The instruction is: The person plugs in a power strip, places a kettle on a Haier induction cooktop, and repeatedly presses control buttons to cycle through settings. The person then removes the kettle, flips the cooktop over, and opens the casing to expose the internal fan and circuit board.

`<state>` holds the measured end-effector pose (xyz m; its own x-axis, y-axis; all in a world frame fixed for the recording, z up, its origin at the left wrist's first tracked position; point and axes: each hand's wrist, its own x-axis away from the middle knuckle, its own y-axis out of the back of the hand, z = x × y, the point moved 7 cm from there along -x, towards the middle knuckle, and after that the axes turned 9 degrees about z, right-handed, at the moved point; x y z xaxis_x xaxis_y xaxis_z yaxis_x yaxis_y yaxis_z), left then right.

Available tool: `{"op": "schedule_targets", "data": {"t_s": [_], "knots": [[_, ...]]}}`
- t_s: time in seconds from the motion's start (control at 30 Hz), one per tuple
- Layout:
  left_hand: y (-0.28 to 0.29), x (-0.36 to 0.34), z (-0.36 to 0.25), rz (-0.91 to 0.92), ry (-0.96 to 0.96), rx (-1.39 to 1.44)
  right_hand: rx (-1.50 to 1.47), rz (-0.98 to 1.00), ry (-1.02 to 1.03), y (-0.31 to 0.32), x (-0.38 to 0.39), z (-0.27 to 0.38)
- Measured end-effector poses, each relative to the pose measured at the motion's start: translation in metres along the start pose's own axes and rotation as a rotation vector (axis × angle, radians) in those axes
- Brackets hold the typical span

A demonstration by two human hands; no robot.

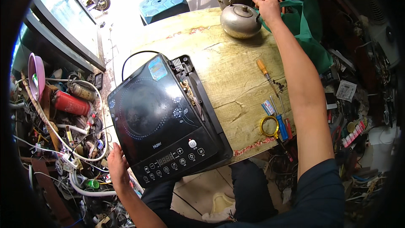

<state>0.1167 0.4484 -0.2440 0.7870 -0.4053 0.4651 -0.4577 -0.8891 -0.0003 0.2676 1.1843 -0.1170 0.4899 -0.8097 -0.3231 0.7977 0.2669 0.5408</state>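
A black induction cooker [147, 114] lies askew on the wood-patterned table, its glass top shifted left off the base. Along the right side the uncovered base [194, 97] shows circuit parts and a vent grille. At the cooker's lower left edge is my left hand [118, 164], closed against the rim with some fingers hidden. My right arm reaches to the far side of the table, where my right hand [266, 7] grips the handle of a dull metal kettle [240, 22]. The kettle is upright, its lid on; whether it touches the table I cannot tell.
Right of the cooker lie an orange-handled screwdriver [262, 66], small dark screws [279, 85], a blue-handled screwdriver [282, 127] and a yellow ring-shaped roll [269, 126]. A green bag [310, 29] hangs at the far right. A blue stool [163, 3] stands beyond; cluttered parts [84, 143] fill the left.
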Motion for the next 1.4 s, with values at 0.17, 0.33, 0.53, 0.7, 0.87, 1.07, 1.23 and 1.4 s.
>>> {"op": "schedule_targets", "data": {"t_s": [0.17,0.33,0.53,0.7,0.87,1.07,1.23,1.4], "knots": [[0.007,0.002,-0.004,-0.057,0.019,-0.014,0.159,-0.112,0.024,0.012,-0.002,0.002],[0.024,-0.002,0.006,-0.013,0.016,-0.003,0.162,-0.006,0.018,0.02,0.002,0.007],[0.024,-0.008,0.008,-0.064,0.02,-0.099,0.454,-0.114,0.239,0.058,0.04,0.022],[0.042,-0.008,0.009,-0.106,-0.02,-0.14,0.482,0.466,0.254,0.025,0.164,0.008],[0.05,-0.014,0.008,-0.195,-0.063,-0.229,0.667,0.5,0.106,0.033,0.242,-0.006],[0.051,-0.009,-0.002,-0.216,-0.07,-0.262,0.643,0.527,-0.092,0.03,0.243,-0.023],[0.046,-0.012,-0.004,-0.199,-0.079,-0.241,0.658,0.421,-0.066,0.047,0.226,-0.05],[0.05,-0.013,-0.004,-0.189,-0.065,-0.239,0.637,0.322,0.091,0.063,0.233,-0.027]]}}
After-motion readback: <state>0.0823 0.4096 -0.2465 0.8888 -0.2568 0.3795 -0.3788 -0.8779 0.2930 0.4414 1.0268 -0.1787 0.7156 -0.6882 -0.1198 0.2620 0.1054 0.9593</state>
